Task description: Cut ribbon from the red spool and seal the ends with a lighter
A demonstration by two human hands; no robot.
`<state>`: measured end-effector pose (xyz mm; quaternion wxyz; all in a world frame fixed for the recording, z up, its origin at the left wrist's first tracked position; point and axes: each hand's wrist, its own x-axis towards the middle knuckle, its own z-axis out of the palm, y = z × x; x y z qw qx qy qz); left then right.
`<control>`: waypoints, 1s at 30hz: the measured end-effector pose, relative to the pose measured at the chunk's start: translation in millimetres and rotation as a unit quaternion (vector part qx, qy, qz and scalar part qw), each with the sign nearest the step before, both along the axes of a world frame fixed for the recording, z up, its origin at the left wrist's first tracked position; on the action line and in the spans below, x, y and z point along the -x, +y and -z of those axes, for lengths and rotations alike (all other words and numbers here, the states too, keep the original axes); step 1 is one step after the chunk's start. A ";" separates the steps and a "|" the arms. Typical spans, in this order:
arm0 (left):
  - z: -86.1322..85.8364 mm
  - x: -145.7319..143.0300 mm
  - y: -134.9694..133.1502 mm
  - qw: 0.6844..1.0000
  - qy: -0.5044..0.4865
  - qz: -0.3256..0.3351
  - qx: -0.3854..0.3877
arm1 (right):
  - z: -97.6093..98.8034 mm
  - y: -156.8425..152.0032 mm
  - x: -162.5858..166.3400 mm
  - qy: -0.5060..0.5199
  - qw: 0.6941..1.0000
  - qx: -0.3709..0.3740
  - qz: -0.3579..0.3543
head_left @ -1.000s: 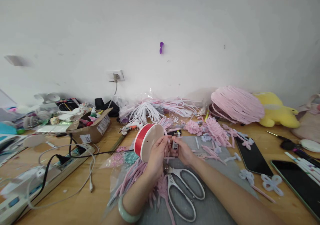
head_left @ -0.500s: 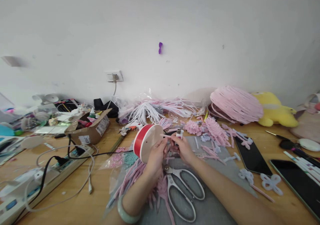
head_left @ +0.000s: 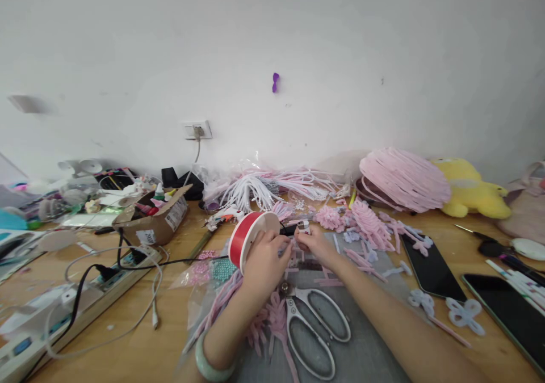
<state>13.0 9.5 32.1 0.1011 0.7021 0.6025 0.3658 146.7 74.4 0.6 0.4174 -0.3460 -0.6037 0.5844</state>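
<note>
Gripping the white-flanged red ribbon spool on edge, the left hand faced it toward the right hand. That hand pinched a small white object alongside.

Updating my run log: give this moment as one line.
left hand: holds red spool | right hand: holds small white lighter | scissors: lying on grey mat

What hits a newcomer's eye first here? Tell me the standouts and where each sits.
At the centre, the left hand grips a red ribbon spool, close to the right hand, which pinches a small white object. White-handled scissors lie on the grey mat, just nearer the camera than the hands. At back right, a round pink bundle sits beside a yellow plush toy.
</note>
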 end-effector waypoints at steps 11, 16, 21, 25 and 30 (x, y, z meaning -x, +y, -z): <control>5.0 -6.2 0.5 0.998 -0.050 0.037 0.032 | 1.7 -0.9 1.3 0.039 0.997 0.070 0.007; 5.1 -16.9 0.7 0.938 -0.303 0.052 0.163 | 2.8 -3.1 5.4 0.084 0.964 0.252 0.014; 7.8 -24.8 0.6 0.840 -0.484 0.066 0.236 | 11.1 -5.7 15.4 0.072 0.953 0.290 0.054; 13.1 -26.6 1.2 0.803 -0.530 0.067 0.265 | 14.9 -6.7 21.7 0.069 0.951 0.300 0.040; 17.0 -27.3 0.6 0.791 -0.553 0.065 0.253 | 17.3 -5.8 24.4 0.076 0.945 0.314 0.056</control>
